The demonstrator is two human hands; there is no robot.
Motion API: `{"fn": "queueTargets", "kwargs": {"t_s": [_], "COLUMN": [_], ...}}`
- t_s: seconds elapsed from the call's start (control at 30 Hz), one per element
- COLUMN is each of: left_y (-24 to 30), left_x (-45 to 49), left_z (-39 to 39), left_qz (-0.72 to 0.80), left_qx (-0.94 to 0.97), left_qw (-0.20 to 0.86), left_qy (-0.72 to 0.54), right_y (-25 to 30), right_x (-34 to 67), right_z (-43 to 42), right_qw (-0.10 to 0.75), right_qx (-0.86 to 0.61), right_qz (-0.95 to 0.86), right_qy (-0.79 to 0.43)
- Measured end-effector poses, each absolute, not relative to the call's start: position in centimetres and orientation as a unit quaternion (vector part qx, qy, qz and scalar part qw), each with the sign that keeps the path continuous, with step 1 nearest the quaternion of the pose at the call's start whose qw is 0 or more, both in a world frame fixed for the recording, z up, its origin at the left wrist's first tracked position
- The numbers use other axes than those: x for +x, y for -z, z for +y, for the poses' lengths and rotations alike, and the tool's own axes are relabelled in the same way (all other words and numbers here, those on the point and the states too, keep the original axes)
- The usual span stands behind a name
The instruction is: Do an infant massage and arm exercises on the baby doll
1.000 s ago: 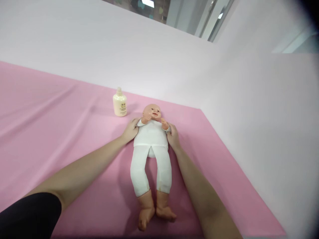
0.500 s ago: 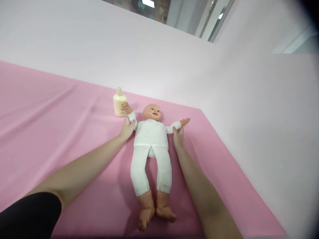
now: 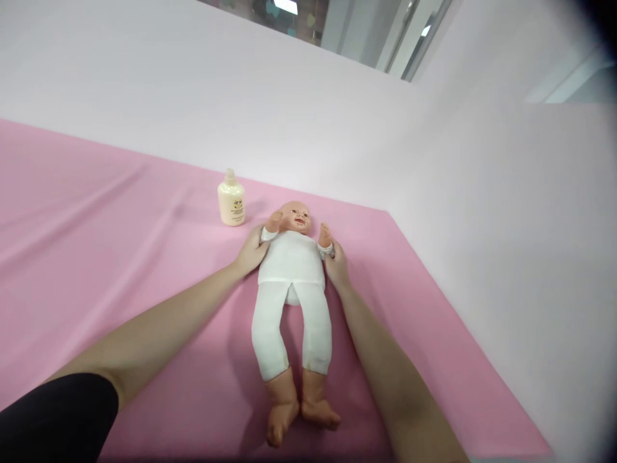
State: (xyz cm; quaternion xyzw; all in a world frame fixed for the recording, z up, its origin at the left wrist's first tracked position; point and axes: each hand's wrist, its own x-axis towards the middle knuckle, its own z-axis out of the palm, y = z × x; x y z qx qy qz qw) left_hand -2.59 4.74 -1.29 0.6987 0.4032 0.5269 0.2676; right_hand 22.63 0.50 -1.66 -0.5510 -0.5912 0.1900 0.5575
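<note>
A doll in a white suit lies on its back on a pink sheet, head towards the white wall and bare feet towards the person. Its 2 legs lie straight and close together.

The left hand is at the doll's shoulder on the bottle side, and its grip is wrapped around that sleeve. The right hand holds the other sleeve in the same way, its grip closed on the arm just below the wrist. Both of the doll's arms are bent upward, with the small hands raised on either side of its chin.

A cream bottle with a pale cap stands upright on the sheet, near the doll's head and beyond the left hand, touching neither. Both of the person's forearms are bare, and a black sleeve shows on the left upper arm.
</note>
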Motion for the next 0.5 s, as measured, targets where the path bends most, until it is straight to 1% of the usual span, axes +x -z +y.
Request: {"fn": "queueTargets", "kwargs": {"t_s": [0.17,0.27,0.4,0.5], "left_y": [1.6,2.0,2.0,1.7], "left_x": [-2.8,-2.9,-2.9,-2.9], "left_z": [5.0,5.3,5.3,5.1], "left_qz": [0.442,0.442,0.433,0.421], "left_qx": [0.603,0.559,0.565,0.609], "left_qw": [0.336,0.368,0.363,0.344], "left_qy": [-0.573,-0.597,-0.601,-0.578], "right_y": [1.9,2.0,2.1,1.9], "right_x": [23.4,24.0,23.9,23.3], "right_z": [0.8,1.1,1.1,0.8], "right_qw": [0.611,0.628,0.614,0.588], "right_qx": [-0.592,-0.588,-0.590,-0.575], "right_qz": [-0.477,-0.449,-0.467,-0.522], "right_qy": [-0.219,-0.240,-0.241,-0.227]}}
